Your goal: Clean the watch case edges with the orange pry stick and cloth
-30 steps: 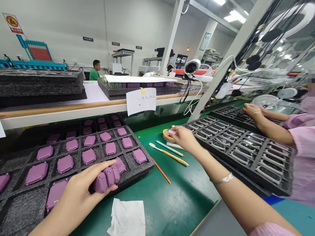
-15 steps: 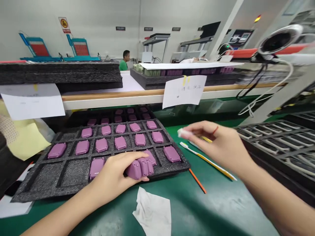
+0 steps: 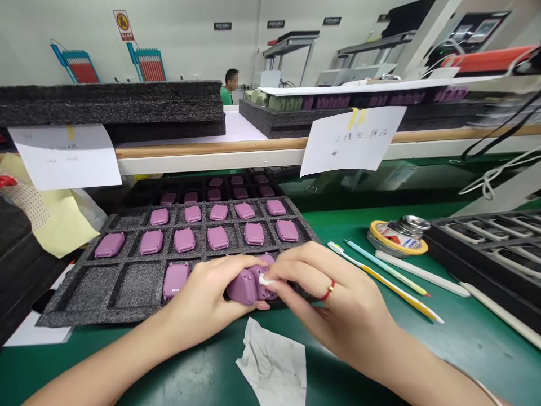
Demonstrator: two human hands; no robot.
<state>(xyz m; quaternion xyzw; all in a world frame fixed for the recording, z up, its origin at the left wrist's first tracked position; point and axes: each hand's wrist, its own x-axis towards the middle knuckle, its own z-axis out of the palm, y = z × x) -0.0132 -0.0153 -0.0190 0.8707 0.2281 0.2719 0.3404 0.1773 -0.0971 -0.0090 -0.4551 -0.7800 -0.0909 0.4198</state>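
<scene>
My left hand point(image 3: 207, 287) is closed around several purple watch-like casings point(image 3: 243, 288), held side by side above the front edge of a black foam tray point(image 3: 134, 285). Between its thumb and fingertips, my right hand point(image 3: 333, 296) pinches a small white wad point(image 3: 265, 280), which touches one of the held casings. Part of that casing is hidden behind the right fingers. More purple casings point(image 3: 217, 238) lie singly in the tray's compartments. A crumpled white tissue point(image 3: 276, 361) rests on the green bench just below both hands.
Right of my hands lie a toothbrush point(image 3: 397, 287), a pale blue-and-yellow stick point(image 3: 386, 268) and white strips. Behind them stands a yellow-rimmed container with a metal top point(image 3: 399, 235). A tray of oblong frames point(image 3: 490, 248) fills the right side. Across the back runs a shelf point(image 3: 203, 160).
My right hand has moved left, bringing the white wad from above the toothbrush onto the held casings. My left hand keeps its hold. The yellow-rimmed container has come into sight as the view shifted.
</scene>
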